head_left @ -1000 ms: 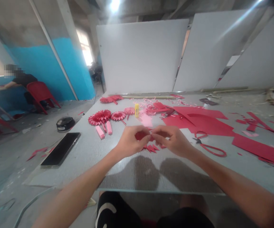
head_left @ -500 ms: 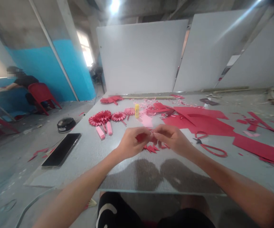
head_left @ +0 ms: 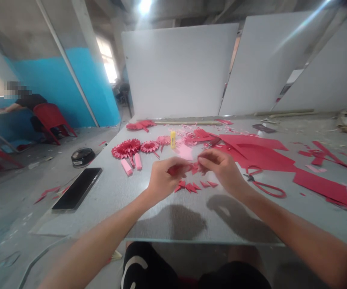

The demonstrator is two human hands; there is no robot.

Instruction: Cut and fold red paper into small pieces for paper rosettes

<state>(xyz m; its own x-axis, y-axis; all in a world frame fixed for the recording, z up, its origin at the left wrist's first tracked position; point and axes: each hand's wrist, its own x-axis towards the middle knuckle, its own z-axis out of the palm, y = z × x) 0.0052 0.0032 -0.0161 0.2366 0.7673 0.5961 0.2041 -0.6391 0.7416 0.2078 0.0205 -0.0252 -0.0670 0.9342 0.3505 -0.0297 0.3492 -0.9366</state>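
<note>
Small red paper piece (head_left: pixel 194 168), raised over the grey counter (head_left: pixel 116 186) between the person's hands; it marks the clock centre, with 12 o'clock pointing away from the person. Red paper sheets (head_left: pixel 263 154) lie at 2 o'clock. The left hand (head_left: pixel 165 176), at 9 o'clock, grasps the piece by its near side; the right hand (head_left: pixel 223 166), at 3 o'clock, has its fingers curled at the opposite edge, and whether they grip cannot be told. Scissors (head_left: pixel 250 178) rest between 3 and 4 o'clock, a yellow glue stick (head_left: pixel 172 140) stands at 11 o'clock, and folded red triangles (head_left: pixel 189 187) form a loose row at 6 o'clock.

The step appears to be fingertip shaping: best anchor one side with the left fingers, press the other lightly and evenly, and keep both hands clear of the row. The piece looks plain, matt and thin; its exact outline is partly hidden by the fingers.
</note>
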